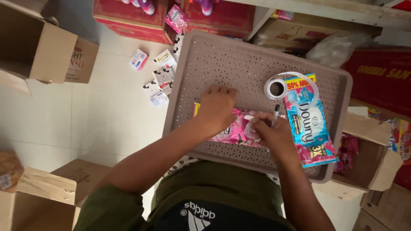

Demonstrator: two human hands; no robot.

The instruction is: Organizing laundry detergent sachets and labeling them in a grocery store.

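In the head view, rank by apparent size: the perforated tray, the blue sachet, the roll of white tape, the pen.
1. Perforated tray
2. Blue sachet
3. Roll of white tape
4. Pen, smallest as seen, though the right hand partly hides it.

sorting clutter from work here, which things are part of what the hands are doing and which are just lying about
In use:
left hand pressing the pink sachet
right hand holding a pen at that sachet
upturned grey crate as work surface
label roll and blue sachet beside the hands

Lying about:
small packets on the floor
cardboard boxes
red cartons
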